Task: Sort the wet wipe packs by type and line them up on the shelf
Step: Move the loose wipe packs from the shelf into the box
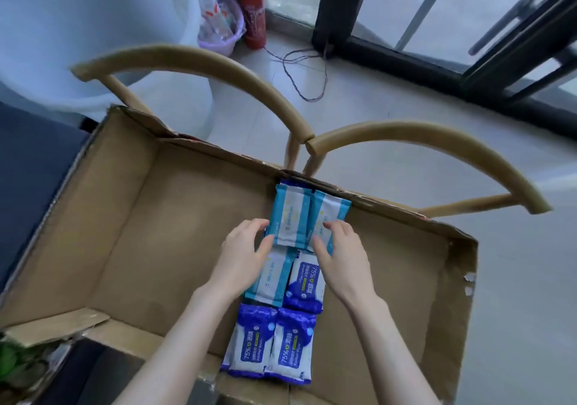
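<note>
Both forearms reach forward over the near edge of the box (156,217), palms down. The left hand (246,248) sits at the near-left corner of the left teal pack (292,214), with curled fingers on its left edge and the thumb at its near edge, pinching that corner. The right hand (342,251) covers the near end of the right teal pack (327,211), with fingers on top and the thumb along its inner edge, grasping it.

The two teal packs lie side by side and touching. Their long axes run from near to far, and their far ends are against the box's far wall. Their near ends overlap the middle row, which holds a third teal pack (271,276) on the left and a blue pack (304,279) on the right. The near row holds two blue packs (249,342) on the same axis. The box rests on two chairs (199,58).
</note>
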Motion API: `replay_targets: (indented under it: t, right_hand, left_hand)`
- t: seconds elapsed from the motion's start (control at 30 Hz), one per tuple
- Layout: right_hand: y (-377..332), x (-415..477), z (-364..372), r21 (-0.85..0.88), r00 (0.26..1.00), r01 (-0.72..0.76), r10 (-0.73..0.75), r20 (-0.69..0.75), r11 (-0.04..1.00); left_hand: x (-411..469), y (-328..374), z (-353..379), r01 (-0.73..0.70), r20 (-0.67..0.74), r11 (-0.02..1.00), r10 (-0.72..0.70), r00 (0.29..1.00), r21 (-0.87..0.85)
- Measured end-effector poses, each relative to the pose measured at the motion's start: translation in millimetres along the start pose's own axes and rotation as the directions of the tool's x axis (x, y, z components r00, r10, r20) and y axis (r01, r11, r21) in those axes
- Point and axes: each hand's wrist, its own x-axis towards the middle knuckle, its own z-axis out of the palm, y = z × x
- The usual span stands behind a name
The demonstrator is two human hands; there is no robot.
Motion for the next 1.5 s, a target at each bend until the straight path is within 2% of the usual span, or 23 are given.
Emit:
replay_targets:
  t: [0.2, 0.37, 0.57, 0.77, 0.9, 1.13, 1.3, 1.5]
  right_hand:
    - [-86, -73, -40, -0.029, 0.964, 0.262, -0.263, -0.026, 0.965]
    - [-155, -160, -47, -0.046, 0.868, 0.495, -0.496, 0.001, 0.868]
    - [-214, -264, -2, -0.042, 0.732, 0.680, -0.674, 0.099, 0.732]
    - [-261, -358, 63, -0.041, 0.607, 0.792, -0.780, 0.152, 0.609]
    - [-300, -412, 97, -0.010, 0.519, 0.850, -0.837, 0.174, 0.526]
    - [-397, -472, 121, 0.065, 0.328, 0.938, -0.931, 0.162, 0.342]
    - [-478, -488, 132, 0.093, 0.210, 0.971, -0.970, 0.119, 0.221]
    - [-577, -479, 155, 0.092, 0.121, 0.987, -0.989, 0.085, 0.129]
  left_hand:
    - [-100, 21, -73, -0.057, -0.195, 0.997, 0.044, 0.980, -0.059]
    - [-215, 12, -134, -0.050, -0.385, 0.988, -0.010, 0.923, -0.145]
    - [-354, -45, -165, 0.021, -0.550, 0.971, -0.152, 0.821, -0.237]
    - [-481, -122, -173, 0.107, -0.628, 0.964, -0.240, 0.740, -0.242]
    - [-549, -164, -187, 0.132, -0.714, 0.957, -0.280, 0.642, -0.257]
    - [-621, -201, -257, 0.078, -0.855, 0.963, -0.266, 0.445, -0.259]
    - [-640, -219, -318, 0.014, -0.937, 0.980, -0.194, 0.291, -0.198]
    - [-628, -260, -398, 0.035, -0.977, 0.992, -0.124, 0.173, -0.120]
